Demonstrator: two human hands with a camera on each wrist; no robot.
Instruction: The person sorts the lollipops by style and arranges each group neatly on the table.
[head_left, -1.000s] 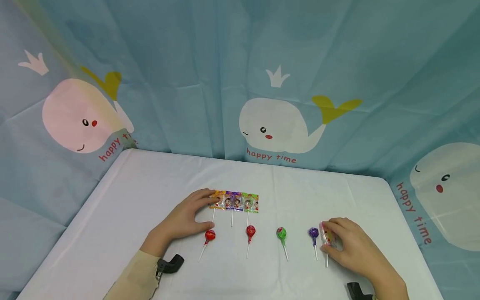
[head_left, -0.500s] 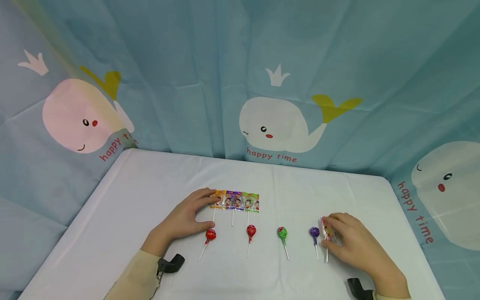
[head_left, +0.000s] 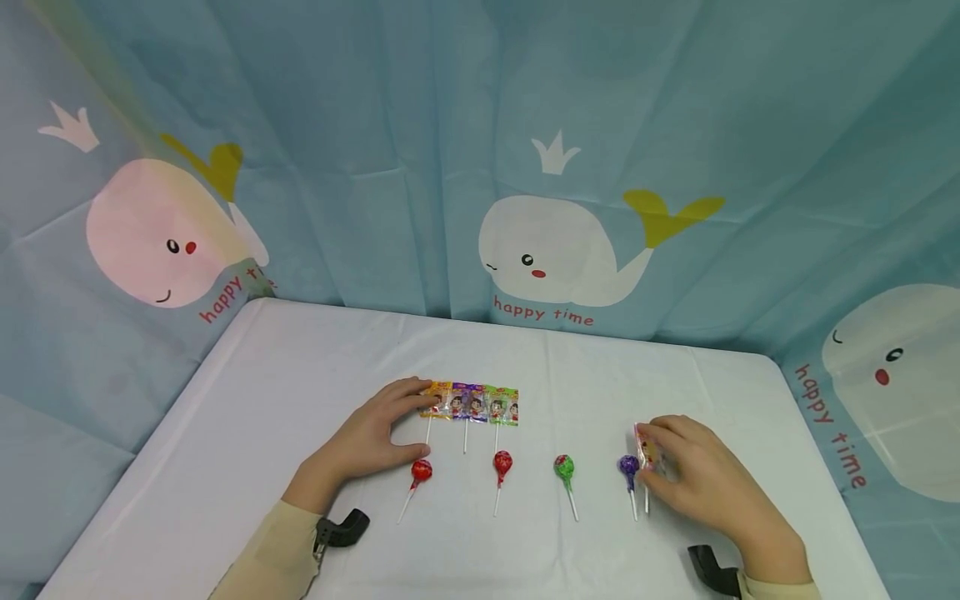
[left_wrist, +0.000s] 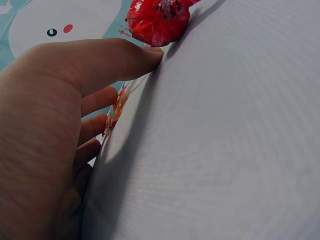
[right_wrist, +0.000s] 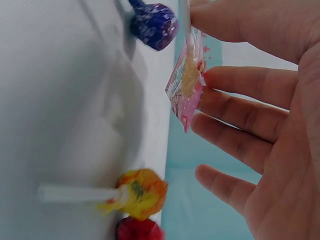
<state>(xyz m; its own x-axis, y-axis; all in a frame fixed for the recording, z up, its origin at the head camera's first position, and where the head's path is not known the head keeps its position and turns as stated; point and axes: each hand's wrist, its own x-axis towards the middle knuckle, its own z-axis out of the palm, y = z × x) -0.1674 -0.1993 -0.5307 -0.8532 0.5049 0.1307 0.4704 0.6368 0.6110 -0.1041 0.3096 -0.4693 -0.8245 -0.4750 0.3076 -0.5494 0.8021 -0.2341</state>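
Note:
My right hand (head_left: 697, 471) holds a flat lollipop in a pink wrapper (right_wrist: 187, 92), thumb at its white stick and fingers against the wrapper. Close to its left lies a round purple lollipop (head_left: 628, 465), also seen in the right wrist view. My left hand (head_left: 378, 429) rests at the left end of a row of flat-wrapped lollipops, fingertips on the orange one (head_left: 438, 403) and thumb loosely spread. Just below that thumb is a round red lollipop (left_wrist: 157, 22). Beside the orange packet lie a purple packet (head_left: 468, 404) and a green one (head_left: 502, 407).
Another red lollipop (head_left: 502, 461) and a green one (head_left: 564, 467) lie mid-table on the white cloth (head_left: 337, 350). Under my right hand, a yellow-orange lollipop (right_wrist: 142, 194) and a red one (right_wrist: 139, 230) show only in the wrist view. A blue whale-print curtain (head_left: 375, 233) stands behind.
My right hand has moved a little away from me and to the left with the pink lollipop, closer to the round purple one. The left hand has stayed in place.

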